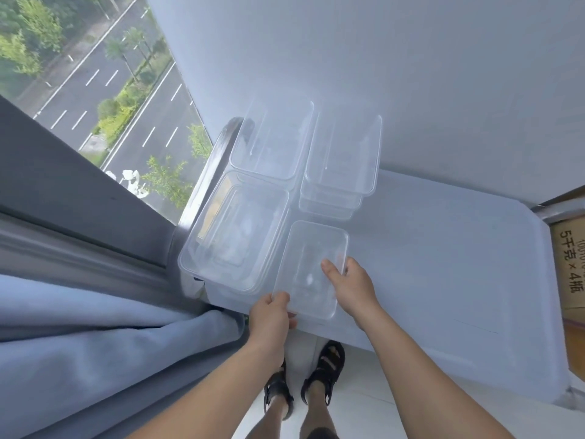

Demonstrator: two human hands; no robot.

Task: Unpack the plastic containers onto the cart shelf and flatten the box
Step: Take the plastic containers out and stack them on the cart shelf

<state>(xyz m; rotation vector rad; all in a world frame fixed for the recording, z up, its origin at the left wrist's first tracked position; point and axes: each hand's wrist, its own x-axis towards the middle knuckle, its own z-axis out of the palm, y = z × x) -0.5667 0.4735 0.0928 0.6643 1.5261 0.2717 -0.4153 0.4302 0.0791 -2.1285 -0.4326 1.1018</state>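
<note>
A small clear plastic container [311, 267] sits at the near edge of the white cart shelf [443, 264]. My left hand [270, 318] grips its near left corner, and my right hand [351, 285] holds its right rim with the thumb inside. Left of it stands a large clear container stack [234, 232]. Behind are another large clear container [272, 141] and a stack of narrower ones [343, 160]. A cardboard box [569, 267] with printed characters shows at the right edge, partly cut off.
The cart's metal handle [205, 172] curves along the shelf's left end, close to a window [95, 74] and its grey frame. A blue-grey curtain [95, 343] hangs at lower left. A white wall lies behind the cart. My sandalled feet stand below the shelf.
</note>
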